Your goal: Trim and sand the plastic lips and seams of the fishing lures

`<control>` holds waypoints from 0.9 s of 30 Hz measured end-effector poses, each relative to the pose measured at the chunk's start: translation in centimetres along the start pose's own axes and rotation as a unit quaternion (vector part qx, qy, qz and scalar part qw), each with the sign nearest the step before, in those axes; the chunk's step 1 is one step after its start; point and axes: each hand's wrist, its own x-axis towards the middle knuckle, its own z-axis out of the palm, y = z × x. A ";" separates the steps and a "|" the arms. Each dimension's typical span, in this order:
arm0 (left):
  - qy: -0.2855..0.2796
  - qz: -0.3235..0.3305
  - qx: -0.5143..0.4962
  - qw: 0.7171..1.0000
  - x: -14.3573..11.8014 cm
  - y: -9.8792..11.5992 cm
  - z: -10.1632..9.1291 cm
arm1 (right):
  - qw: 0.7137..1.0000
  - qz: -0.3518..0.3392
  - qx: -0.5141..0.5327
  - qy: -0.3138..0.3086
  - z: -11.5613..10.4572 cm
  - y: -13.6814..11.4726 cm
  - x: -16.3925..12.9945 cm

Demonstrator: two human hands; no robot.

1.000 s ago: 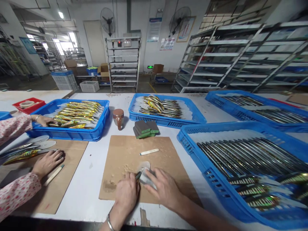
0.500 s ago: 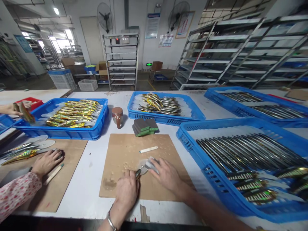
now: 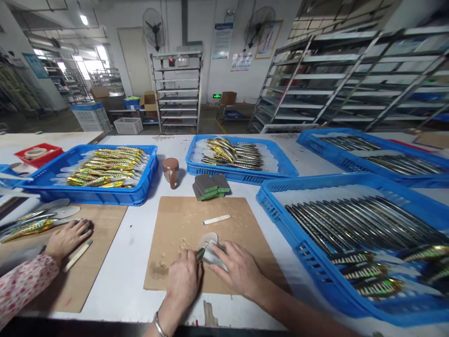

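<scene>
My left hand [image 3: 184,276] is closed round a fishing lure [image 3: 200,254], whose body is mostly hidden under the fingers. The lure's clear rounded lip [image 3: 211,237] sticks out over the cardboard sheet [image 3: 182,210]. In my right hand [image 3: 242,269] is a grey sanding pad [image 3: 211,256], pinched between thumb and fingers and pressed against the base of the lip. A pale flat stick [image 3: 216,219] lies just beyond both hands. Farther back on the cardboard's edge is a stack of dark sanding blocks with green sides [image 3: 210,186].
Blue trays of lures stand at left [image 3: 140,195], at centre back [image 3: 245,175] and close on the right [image 3: 298,234]. A brown-lidded cup [image 3: 170,172] is beyond the cardboard. A co-worker's hand [image 3: 70,238] rests at left near several lures [image 3: 31,224].
My right hand has drawn the sanding pad slightly toward me and to the left, across the lip. The co-worker's other hand, with lures, has left the red bin's side.
</scene>
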 end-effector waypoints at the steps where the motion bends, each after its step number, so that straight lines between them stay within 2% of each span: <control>1: -0.001 0.000 -0.001 1.000 0.0 0.0 0.0 | 1.000 0.004 -0.003 0.000 0.1 0.1 0.1; 5: -0.006 0.003 -0.003 1.000 0.1 -0.1 -0.2 | 0.997 0.059 -0.046 0.013 0.5 0.5 0.3; 10: -0.002 -0.003 0.007 1.000 -0.1 0.2 -0.1 | 1.000 0.001 0.000 0.007 0.2 -0.3 -0.4; 15: 0.000 -0.004 0.029 1.000 -0.2 0.5 0.1 | 0.997 0.061 -0.049 0.016 0.1 0.4 -0.1; 20: 0.008 -0.002 -0.001 1.000 -0.1 -0.1 0.3 | 1.000 0.010 -0.002 0.003 0.1 -0.2 -0.1; 25: 0.008 0.001 -0.004 1.000 0.0 -0.2 0.1 | 0.995 0.071 -0.072 -0.005 0.1 0.3 0.6; 27: 0.007 -0.001 -0.002 1.000 -0.1 -0.1 0.1 | 0.996 0.056 -0.066 -0.004 0.0 -0.1 0.6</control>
